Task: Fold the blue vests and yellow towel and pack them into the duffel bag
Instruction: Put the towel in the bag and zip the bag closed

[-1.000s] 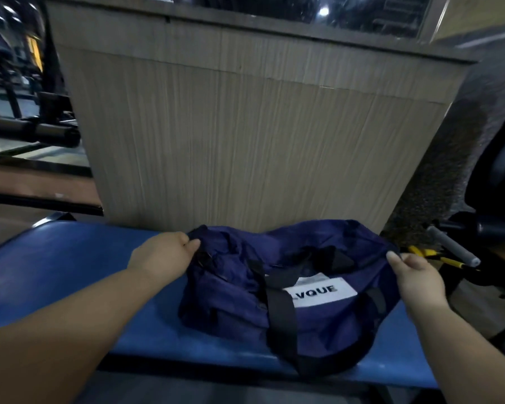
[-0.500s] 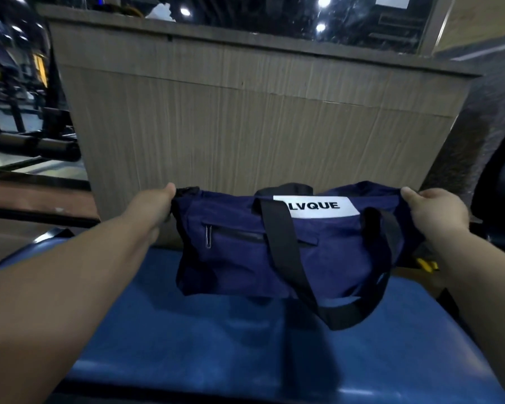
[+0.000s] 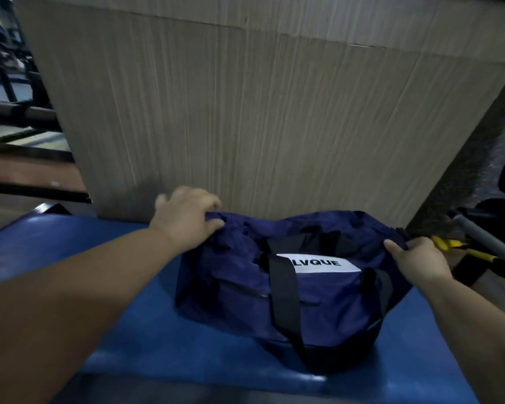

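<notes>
A navy duffel bag [image 3: 327, 304] with black straps and a white label lies slumped on the blue padded bench [image 3: 146, 339]. My left hand [image 3: 184, 220] grips the bag's upper left end, fingers curled over the fabric. My right hand [image 3: 417, 260] pinches the bag's right end. No blue vests or yellow towel show; the bag's inside is hidden.
A tall wood-grain counter panel [image 3: 245, 118] stands right behind the bench. Gym equipment with a grey handle [image 3: 481, 240] and yellow-handled bars [image 3: 446, 246] sits at the right. Dark machine frames [image 3: 18, 112] fill the far left.
The bag, held stretched and raised in the air half a second ago, has come down onto the bench and slumped. Both hands keep hold of its ends.
</notes>
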Motion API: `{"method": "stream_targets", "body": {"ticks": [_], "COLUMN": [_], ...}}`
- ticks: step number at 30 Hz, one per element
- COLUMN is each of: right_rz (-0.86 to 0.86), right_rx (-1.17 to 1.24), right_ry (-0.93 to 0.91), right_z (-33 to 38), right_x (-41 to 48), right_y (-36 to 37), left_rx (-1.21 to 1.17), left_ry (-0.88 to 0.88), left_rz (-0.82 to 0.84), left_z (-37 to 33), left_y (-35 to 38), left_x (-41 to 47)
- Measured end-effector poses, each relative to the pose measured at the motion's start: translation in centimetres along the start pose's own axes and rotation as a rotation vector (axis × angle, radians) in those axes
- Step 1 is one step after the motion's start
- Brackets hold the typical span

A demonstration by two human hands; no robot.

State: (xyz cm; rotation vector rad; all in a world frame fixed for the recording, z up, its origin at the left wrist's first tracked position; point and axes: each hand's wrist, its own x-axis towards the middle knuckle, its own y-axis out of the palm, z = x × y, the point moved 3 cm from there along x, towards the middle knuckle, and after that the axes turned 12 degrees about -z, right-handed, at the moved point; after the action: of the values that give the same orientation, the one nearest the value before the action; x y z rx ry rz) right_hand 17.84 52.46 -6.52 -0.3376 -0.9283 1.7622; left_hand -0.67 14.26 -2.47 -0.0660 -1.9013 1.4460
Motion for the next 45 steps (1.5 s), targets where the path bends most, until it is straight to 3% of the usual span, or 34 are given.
{"method": "stream_targets", "body": {"ticks": [4,8,14,18,20,24,28,31,33,35,39,41,43,45], "right_rz": [0.087,0.244,0.214,0.151,0.124,0.054,0.082,0.032,-0.022,-0.074,-0.008,0.085,0.126,0.169], "right_rx": [0.121,-0.006,-0.21,-0.19,-0.174,-0.03,0.408,0.369,0.062,-0.126,0.162,0.24,0.098,-0.103], "right_ry": [-0.087,-0.234,-0.312,-0.341,-0.357,-0.328,-0.155,-0.123,-0.2,-0.187,-0.045,-0.191,-0.406,-0.472], "right_z": [-0.9,-1.5,-1.9,-1.3,-0.6,0.8,3.5,6.0,6.9,6.7,5.6,5.9,5.3,3.9], "right_x": [-0.4,-0.5,-0.2,-0.1,0.6,3.0,4.3,4.3,4.4,4.5,2.7,0.9,-0.5,-0.9], "right_y": [-0.5,-1.1,-0.9,-1.0,-1.4,-3.1,-6.1,-7.2,-6.2,-4.3,-1.1,0.2,1.5,3.3], "left_rx": [0.188,0.361,0.313,0.294,0.191,-0.335,-0.698,-0.892,-0.81,-0.569,-0.255,-0.091,0.041,0.07], "left_ry": [0.162,0.294,0.459,0.425,0.312,-0.075,-0.238,-0.374,-0.402,-0.393,-0.46,-0.481,-0.475,-0.463], "left_rz": [0.54,0.653,0.381,0.256,0.146,0.082,0.064,0.056,0.082,0.114,0.1,0.089,0.145,0.184], "left_z": [-1.1,-0.5,-1.6,-1.4,-0.7,1.3,2.4,3.3,3.3,2.9,2.6,2.8,2.7,2.1], "left_y": [2.0,3.4,3.7,2.9,1.7,-1.2,-4.3,-4.4,-3.2,-1.4,2.0,2.6,3.0,3.2], "left_x": [0.2,-0.2,-1.7,-1.4,-0.2,2.6,4.8,5.8,6.2,6.4,6.4,6.1,5.5,4.7]}}
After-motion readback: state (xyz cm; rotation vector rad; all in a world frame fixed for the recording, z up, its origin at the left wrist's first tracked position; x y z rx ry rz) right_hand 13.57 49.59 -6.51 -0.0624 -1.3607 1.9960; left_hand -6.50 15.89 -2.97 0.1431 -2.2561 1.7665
